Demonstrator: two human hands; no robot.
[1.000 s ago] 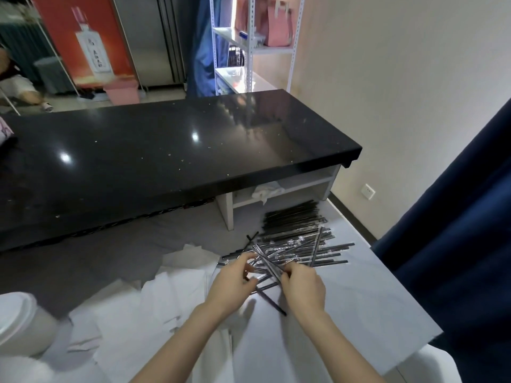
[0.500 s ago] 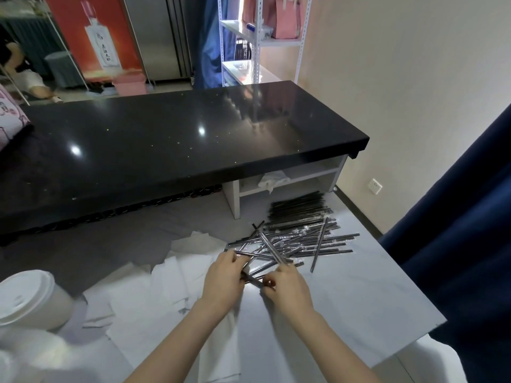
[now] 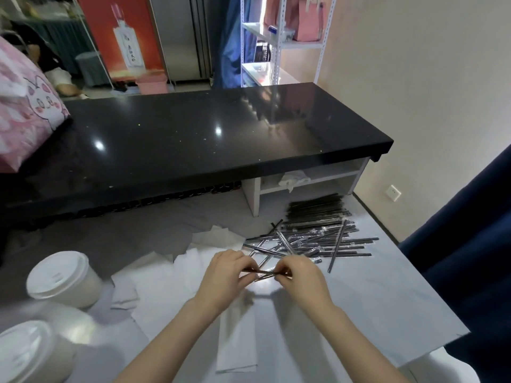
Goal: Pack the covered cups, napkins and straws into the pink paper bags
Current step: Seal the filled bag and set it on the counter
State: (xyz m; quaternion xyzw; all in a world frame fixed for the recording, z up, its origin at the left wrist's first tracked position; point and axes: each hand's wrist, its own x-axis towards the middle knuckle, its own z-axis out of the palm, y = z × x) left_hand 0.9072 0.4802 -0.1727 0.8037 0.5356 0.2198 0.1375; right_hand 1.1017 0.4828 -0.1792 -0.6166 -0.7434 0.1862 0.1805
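A heap of wrapped black straws (image 3: 312,233) lies on the pale work surface. My left hand (image 3: 226,275) and my right hand (image 3: 300,277) are just in front of the heap, both pinching a few wrapped straws (image 3: 262,272) between them. White napkins (image 3: 171,283) are spread loosely under and left of my hands. Two white covered cups (image 3: 65,275) (image 3: 30,352) stand at the left. A pink printed paper bag (image 3: 25,106) sits on the black counter at the far left.
A long black glossy counter (image 3: 210,139) runs across behind the work surface, with a white shelf unit under its right end. A dark blue curtain (image 3: 470,244) hangs at the right. A white rack with pink bags (image 3: 304,20) stands at the back.
My hands have drawn a few straws out of the heap toward me and now hold them between both hands. The view has tilted down and left, bringing the cups and pink bag into sight.
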